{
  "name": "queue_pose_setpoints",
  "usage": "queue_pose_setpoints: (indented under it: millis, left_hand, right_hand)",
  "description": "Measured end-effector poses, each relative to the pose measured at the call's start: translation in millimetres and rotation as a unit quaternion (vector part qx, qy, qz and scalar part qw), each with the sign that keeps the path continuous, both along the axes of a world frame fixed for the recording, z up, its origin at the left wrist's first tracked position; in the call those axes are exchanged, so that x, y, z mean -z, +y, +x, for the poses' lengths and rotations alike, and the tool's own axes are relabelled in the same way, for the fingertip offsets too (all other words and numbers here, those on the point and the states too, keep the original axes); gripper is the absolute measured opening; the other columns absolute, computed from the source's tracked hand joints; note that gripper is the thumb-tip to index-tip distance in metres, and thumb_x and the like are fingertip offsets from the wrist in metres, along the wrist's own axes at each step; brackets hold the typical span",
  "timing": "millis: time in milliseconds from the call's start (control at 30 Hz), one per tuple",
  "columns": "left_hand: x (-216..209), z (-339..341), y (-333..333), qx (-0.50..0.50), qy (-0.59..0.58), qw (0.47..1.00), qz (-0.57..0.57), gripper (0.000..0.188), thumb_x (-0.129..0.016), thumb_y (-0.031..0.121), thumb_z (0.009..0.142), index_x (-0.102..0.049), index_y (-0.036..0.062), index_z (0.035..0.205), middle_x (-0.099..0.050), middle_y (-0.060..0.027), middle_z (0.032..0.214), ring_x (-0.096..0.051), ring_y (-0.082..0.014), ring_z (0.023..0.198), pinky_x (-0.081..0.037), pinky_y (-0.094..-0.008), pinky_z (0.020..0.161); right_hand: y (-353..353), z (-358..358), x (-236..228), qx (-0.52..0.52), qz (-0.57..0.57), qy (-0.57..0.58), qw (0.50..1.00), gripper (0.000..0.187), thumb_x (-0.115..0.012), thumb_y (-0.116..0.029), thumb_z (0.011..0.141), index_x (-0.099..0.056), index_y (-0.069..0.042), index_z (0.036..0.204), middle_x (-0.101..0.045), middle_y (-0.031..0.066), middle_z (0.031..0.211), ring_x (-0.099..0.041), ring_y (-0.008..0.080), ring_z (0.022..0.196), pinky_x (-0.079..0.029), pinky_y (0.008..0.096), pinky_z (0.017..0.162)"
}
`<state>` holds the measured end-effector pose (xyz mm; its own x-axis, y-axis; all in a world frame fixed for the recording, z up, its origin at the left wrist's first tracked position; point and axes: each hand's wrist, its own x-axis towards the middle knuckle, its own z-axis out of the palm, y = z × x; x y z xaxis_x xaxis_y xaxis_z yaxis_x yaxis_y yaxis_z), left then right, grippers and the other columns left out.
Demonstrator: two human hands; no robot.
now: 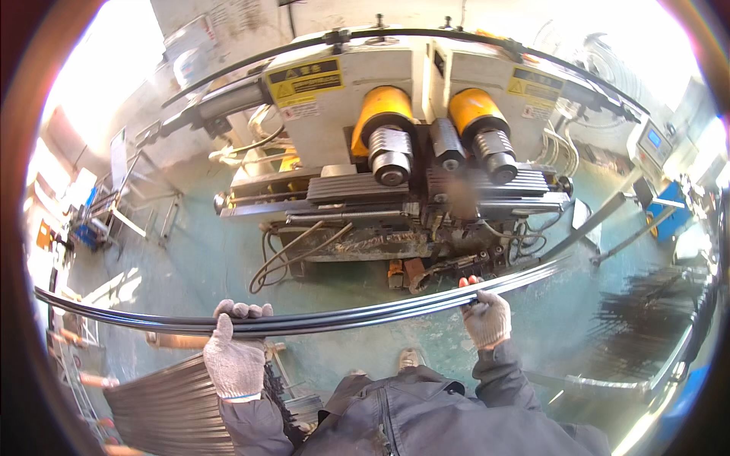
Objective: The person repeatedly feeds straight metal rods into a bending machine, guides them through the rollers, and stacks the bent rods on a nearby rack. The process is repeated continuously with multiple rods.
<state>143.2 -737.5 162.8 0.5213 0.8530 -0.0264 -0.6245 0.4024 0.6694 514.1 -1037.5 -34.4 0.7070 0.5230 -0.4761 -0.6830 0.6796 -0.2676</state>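
Before the machine (pixel 423 80), left hand (pixel 232 361) and right hand (pixel 487 318) grasp long dark rods (pixel 357 320), fingers (pixel 242 311) curled around them

The person wore pale knitted gloves (pixel 229 368) on the left hand (pixel 234 351) and the right hand (pixel 487 319), a white-edged left cuff (pixel 242 398), a dark grey long-sleeved jacket (pixel 456 414) with a front zip (pixel 386 425), and light-coloured shoes (pixel 409 357).

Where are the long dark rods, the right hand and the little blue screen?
Long dark rods (pixel 342 322): head view, middle stretch of the bundle.
Right hand (pixel 487 322): head view, middle of the hand.
Little blue screen (pixel 655 138): head view, centre of its face.
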Motion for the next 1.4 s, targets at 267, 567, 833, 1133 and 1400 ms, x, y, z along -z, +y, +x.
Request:
queue_pose_setpoints:
  millis: [267,567,833,1133,1400]
  left_hand:
    - [-12,1,141,-0.055,0.006,0.995,0.082,0.035,-0.076,0.020,0.109,-0.064,0.0028,0.137,-0.070,-0.0057,0.119,-0.067,-0.0247,0.114,-0.051,-0.0499,0.120]
    - [87,33,306,-0.061,0.087,0.994,0.012,0.030,-0.071,0.033,0.115,-0.071,0.0043,0.108,-0.073,-0.0081,0.103,-0.068,-0.0242,0.102,-0.054,-0.0464,0.111]
    - [140,119,348,-0.011,0.097,0.990,-0.102,0.032,-0.068,0.030,0.116,-0.071,-0.0019,0.117,-0.076,-0.0133,0.113,-0.074,-0.0298,0.110,-0.062,-0.0483,0.108]
    - [125,179,318,0.078,0.108,0.987,-0.091,0.042,-0.058,0.035,0.120,-0.074,-0.0031,0.127,-0.078,-0.0159,0.125,-0.074,-0.0315,0.122,-0.058,-0.0489,0.117]
    - [132,130,377,0.039,0.045,0.993,-0.102,0.038,-0.062,0.034,0.117,-0.075,0.0010,0.131,-0.080,-0.0154,0.129,-0.075,-0.0332,0.124,-0.059,-0.0526,0.115]
  right_hand:
    - [33,61,-48,0.146,-0.076,-0.077,0.983,0.021,-0.072,-0.010,0.113,-0.067,0.002,0.130,-0.075,0.0117,0.114,-0.076,0.0273,0.107,-0.066,0.0422,0.100]
    - [171,73,-96,0.192,-0.122,-0.197,0.954,0.023,-0.070,-0.021,0.116,-0.072,0.002,0.121,-0.078,0.0119,0.105,-0.079,0.0271,0.096,-0.067,0.0399,0.084]
    - [233,107,-78,0.227,-0.208,-0.141,0.941,0.026,-0.072,-0.027,0.107,-0.079,-0.005,0.118,-0.077,0.0039,0.105,-0.070,0.0183,0.088,-0.053,0.0340,0.077]
    - [269,126,-73,0.184,-0.284,-0.162,0.927,0.017,-0.068,-0.020,0.110,-0.075,-0.005,0.114,-0.074,0.0052,0.091,-0.067,0.0194,0.068,-0.053,0.0375,0.059]
    - [270,138,-69,0.192,-0.333,-0.118,0.915,0.019,-0.074,-0.024,0.107,-0.076,-0.005,0.104,-0.065,0.0012,0.084,-0.059,0.0152,0.071,-0.046,0.0377,0.067]
